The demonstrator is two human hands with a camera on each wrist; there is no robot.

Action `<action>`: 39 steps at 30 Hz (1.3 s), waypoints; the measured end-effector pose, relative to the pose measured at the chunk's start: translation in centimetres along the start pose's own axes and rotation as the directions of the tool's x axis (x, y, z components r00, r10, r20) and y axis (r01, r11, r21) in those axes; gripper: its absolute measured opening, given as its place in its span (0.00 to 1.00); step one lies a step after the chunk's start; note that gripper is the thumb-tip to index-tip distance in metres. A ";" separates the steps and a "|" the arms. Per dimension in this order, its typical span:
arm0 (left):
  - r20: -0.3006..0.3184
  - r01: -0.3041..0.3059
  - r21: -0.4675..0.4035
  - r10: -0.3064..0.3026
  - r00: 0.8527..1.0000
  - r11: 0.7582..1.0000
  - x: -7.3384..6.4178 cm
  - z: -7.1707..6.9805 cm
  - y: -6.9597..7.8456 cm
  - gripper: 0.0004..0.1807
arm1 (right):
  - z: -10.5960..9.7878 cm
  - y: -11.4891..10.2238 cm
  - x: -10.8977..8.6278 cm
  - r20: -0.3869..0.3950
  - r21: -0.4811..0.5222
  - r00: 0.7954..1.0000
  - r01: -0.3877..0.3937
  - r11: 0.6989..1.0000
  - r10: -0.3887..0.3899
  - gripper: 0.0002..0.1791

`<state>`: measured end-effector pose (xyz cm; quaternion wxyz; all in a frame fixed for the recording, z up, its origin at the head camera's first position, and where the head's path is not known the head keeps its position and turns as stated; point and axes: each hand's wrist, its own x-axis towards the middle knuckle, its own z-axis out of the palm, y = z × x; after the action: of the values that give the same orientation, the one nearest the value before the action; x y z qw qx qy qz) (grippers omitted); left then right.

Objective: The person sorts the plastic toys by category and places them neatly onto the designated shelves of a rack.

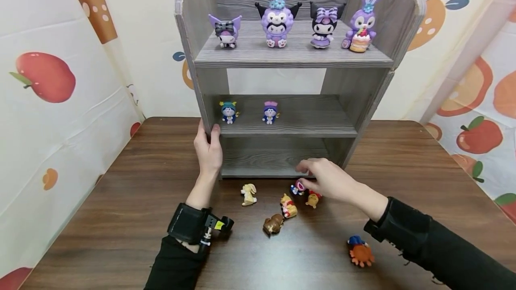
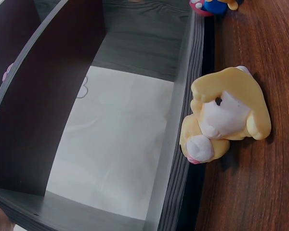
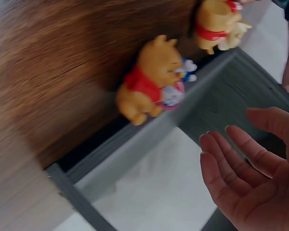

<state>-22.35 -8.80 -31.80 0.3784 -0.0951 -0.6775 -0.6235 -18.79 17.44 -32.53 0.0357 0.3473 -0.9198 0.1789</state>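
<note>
My left hand (image 1: 208, 152) grips the left side panel of a grey wooden shelf unit (image 1: 294, 60), thumb at the front edge and the other fingers partly hidden behind it. My right hand (image 1: 328, 179) hovers by the bottom compartment's front edge, its fingers loosely bent with nothing in them, as the right wrist view shows. Beneath it lie a yellow bear figurine in a red shirt (image 3: 148, 79) and a small pink-and-blue figurine (image 1: 297, 188). A cream long-eared figurine (image 2: 226, 108) lies just before the shelf, nearer my left hand.
Another yellow bear figurine (image 1: 288, 206) and a brown figurine (image 1: 273, 224) lie nearer me. An orange crab figurine with a blue hat (image 1: 360, 252) is at the right. Two small blue figurines, one of them at left (image 1: 228, 113), stand on the middle shelf; several purple ones (image 1: 277, 23) stand on top.
</note>
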 end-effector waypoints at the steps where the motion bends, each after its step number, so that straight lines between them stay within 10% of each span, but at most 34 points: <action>1: 0.001 0.002 0.004 -0.002 1.000 1.000 -0.1 0.1 0.4 0.19 | 0.1 0.3 0.0 0.017 0.002 1.000 -0.001 1.000 0.001 0.10; 16: 0.002 -0.019 0.013 0.019 1.000 1.000 -0.1 0.0 0.5 0.18 | 1.9 2.8 0.9 0.172 0.088 0.984 0.036 0.995 -0.050 0.10; 21: -0.001 -0.034 0.010 0.034 0.999 0.999 0.1 0.0 -1.9 0.18 | 2.4 2.8 1.0 0.214 0.102 0.977 -0.009 0.995 -0.013 0.11; 28: 0.007 -0.021 -0.007 0.021 1.000 1.000 0.0 0.0 0.5 0.18 | 2.5 2.8 1.0 0.195 0.094 0.980 0.016 0.995 -0.035 0.09; 39: 0.023 -0.033 -0.007 0.033 0.999 0.999 -0.2 -0.1 0.6 0.20 | 2.4 2.3 1.0 0.183 0.005 0.979 0.088 0.996 -0.087 0.09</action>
<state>-21.85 -8.73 -31.48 0.3805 -0.1147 -0.6780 -0.6183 -20.90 17.60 -35.31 -0.0405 0.4024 -0.9033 0.1431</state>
